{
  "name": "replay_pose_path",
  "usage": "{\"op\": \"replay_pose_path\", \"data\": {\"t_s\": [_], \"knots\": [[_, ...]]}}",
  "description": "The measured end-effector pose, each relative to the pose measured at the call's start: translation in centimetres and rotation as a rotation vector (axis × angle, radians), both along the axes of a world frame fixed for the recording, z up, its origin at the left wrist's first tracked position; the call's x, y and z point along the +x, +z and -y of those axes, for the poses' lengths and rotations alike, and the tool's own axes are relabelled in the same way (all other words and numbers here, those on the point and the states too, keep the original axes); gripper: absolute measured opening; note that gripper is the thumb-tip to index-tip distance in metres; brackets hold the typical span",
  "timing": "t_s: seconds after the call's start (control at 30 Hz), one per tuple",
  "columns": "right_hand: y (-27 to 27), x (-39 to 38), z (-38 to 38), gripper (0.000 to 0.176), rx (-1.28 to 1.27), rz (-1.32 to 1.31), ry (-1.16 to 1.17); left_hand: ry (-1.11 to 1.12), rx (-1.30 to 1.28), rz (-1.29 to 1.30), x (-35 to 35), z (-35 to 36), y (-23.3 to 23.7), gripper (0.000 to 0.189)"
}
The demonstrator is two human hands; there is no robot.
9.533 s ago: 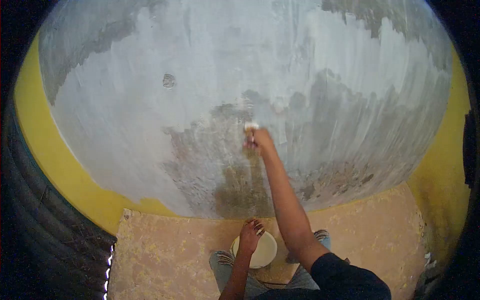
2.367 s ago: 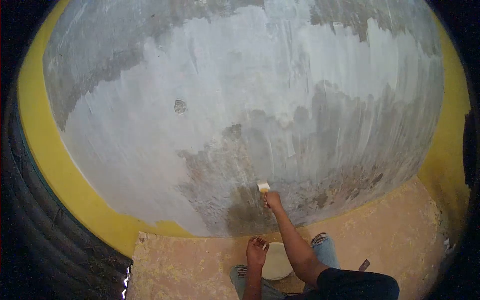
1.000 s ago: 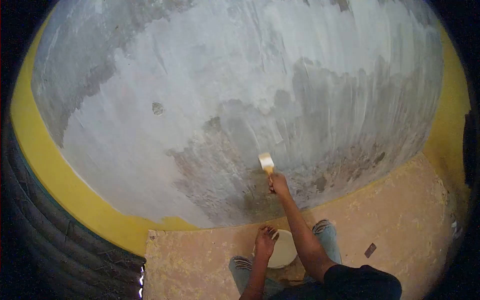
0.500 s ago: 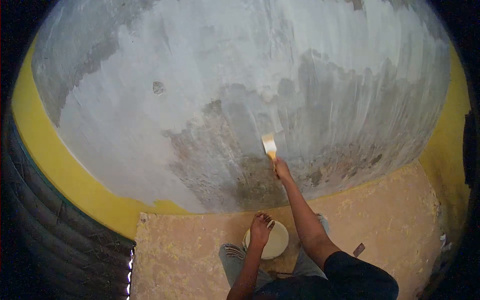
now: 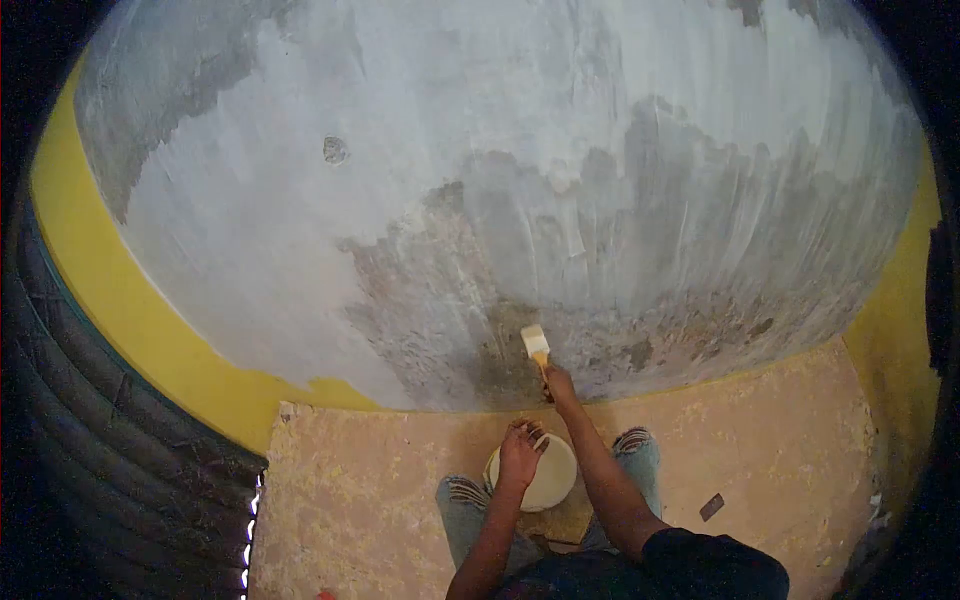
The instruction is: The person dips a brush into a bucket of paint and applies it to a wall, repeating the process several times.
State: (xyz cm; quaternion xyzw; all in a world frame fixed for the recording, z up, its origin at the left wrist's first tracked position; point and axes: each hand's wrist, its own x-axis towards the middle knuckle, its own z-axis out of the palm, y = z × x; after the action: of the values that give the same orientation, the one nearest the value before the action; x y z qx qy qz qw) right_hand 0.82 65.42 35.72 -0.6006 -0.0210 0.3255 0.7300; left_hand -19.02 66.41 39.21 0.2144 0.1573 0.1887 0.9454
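A white-bristled paintbrush (image 5: 535, 341) presses the grey patchy wall (image 5: 420, 200) low down, right hand (image 5: 558, 383) closed round its handle, left hand (image 5: 522, 455) gripping the bucket (image 5: 553, 482) rim below.

Dim, even light; strong fisheye bulge; black vignette at corners; soft, grainy detail.

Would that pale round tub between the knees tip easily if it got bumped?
Probably not: the tub looks wide, and the left hand holds its rim. Likely light plastic, so it may slide on the dusty floor.
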Motion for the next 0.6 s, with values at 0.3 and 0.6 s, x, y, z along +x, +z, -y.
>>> {"op": "replay_pose_path", "data": {"t_s": [0.3,0.6], "knots": [[0.7,-6.7,4.6,0.024,0.172,-0.103,0.014,0.064,-0.040,0.005,-1.4,-0.5,1.0,0.007],[-1.3,-8.7,6.4,0.025,-0.071,0.172,-0.112,0.163,-0.101,0.110,-5.9,3.5,-0.2,0.014]]}}
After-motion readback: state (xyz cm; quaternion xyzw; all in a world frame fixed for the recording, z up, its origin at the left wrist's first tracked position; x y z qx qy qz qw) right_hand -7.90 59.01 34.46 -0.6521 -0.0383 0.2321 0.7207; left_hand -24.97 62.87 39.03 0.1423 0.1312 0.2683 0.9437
